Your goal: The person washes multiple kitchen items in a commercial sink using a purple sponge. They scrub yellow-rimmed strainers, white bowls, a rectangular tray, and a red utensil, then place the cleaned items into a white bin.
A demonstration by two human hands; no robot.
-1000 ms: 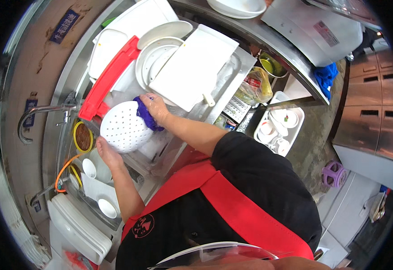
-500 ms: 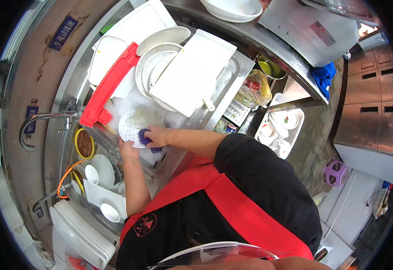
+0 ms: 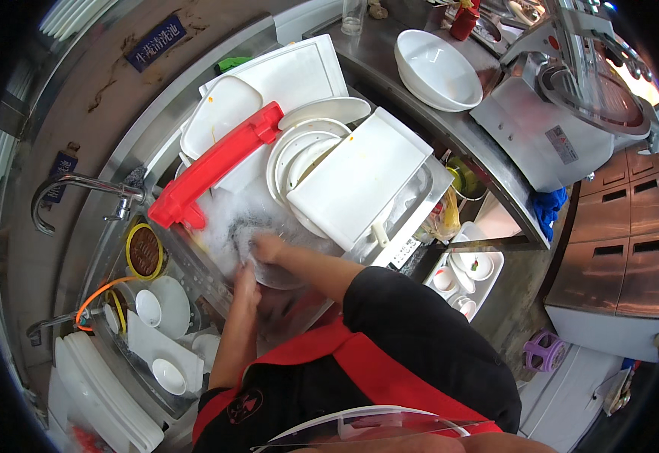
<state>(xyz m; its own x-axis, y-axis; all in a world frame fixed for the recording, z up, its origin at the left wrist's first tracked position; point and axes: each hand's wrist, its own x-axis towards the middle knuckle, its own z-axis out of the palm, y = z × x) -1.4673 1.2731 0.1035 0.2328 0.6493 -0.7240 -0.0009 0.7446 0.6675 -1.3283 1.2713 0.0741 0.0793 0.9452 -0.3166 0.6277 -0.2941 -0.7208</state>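
Observation:
Both of my hands are close together in the foamy water of the sink (image 3: 227, 219). My left hand (image 3: 246, 283) is closed at the near edge of a pale round plate (image 3: 278, 282), most of which lies under suds and my right forearm. Just above it, my right hand (image 3: 267, 247) is curled, fingers down in the foam. Suds and blur hide what it grips. Left of the hands, a long red plastic piece (image 3: 216, 166) lies slanted across the sink. To the right, a white rectangular tray (image 3: 359, 181) leans over stacked white plates (image 3: 288, 155).
A curved tap (image 3: 80, 181) projects at the left. Bowls (image 3: 169, 376) and a yellow-rimmed strainer (image 3: 146, 251) sit in the neighbouring basin. A large white bowl (image 3: 439, 72) stands on the far steel counter, near a metal machine (image 3: 540, 132). A purple stool (image 3: 544, 351) is on the floor.
My view has shifted. The white perforated plate and the purple scrubbing cloth, visible in my hands earlier, have gone down into the suds. My hands are lower in the foam and closer together.

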